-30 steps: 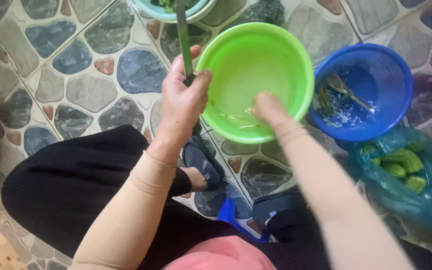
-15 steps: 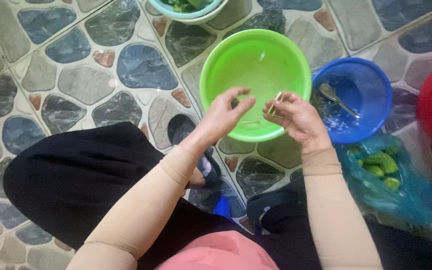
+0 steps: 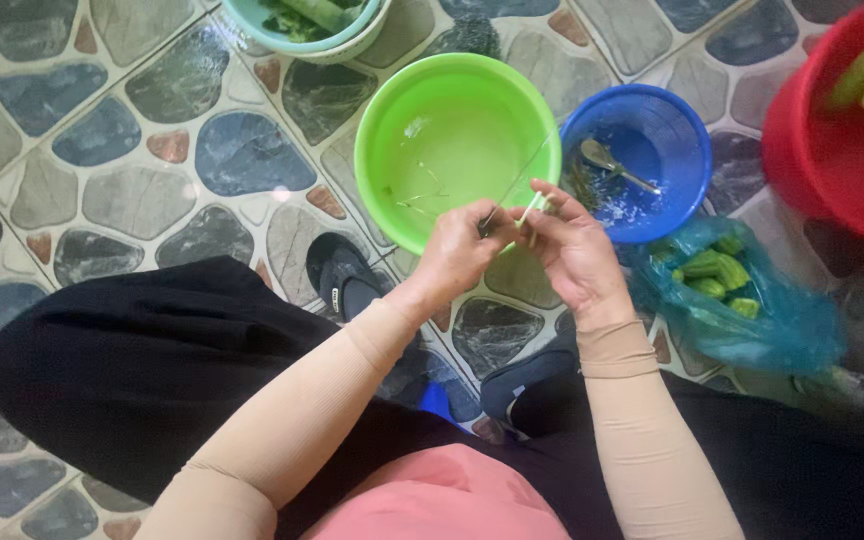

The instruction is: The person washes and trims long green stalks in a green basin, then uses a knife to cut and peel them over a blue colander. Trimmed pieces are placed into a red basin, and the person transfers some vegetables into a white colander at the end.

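Observation:
My left hand and my right hand meet fingertip to fingertip over the near rim of a bright green basin. Between them they pinch a short thin pale green stem piece. A fine fibre runs up from my fingers across the basin. A few thin green strips lie on the wet basin bottom. Both forearms wear beige sleeves.
A blue bowl holding a metal spoon sits right of the basin. Further right stands a red tub with green stalks. A blue plastic bag of green vegetables lies near my right hand. A pale teal bowl of greens is at the top. Stone-patterned floor tiles surround them, and a dark sandal lies under my left wrist.
A second ago my left hand held a long green stalk upright while my right hand reached into the basin. The stalk is gone from my hand; both hands now pinch a short piece together.

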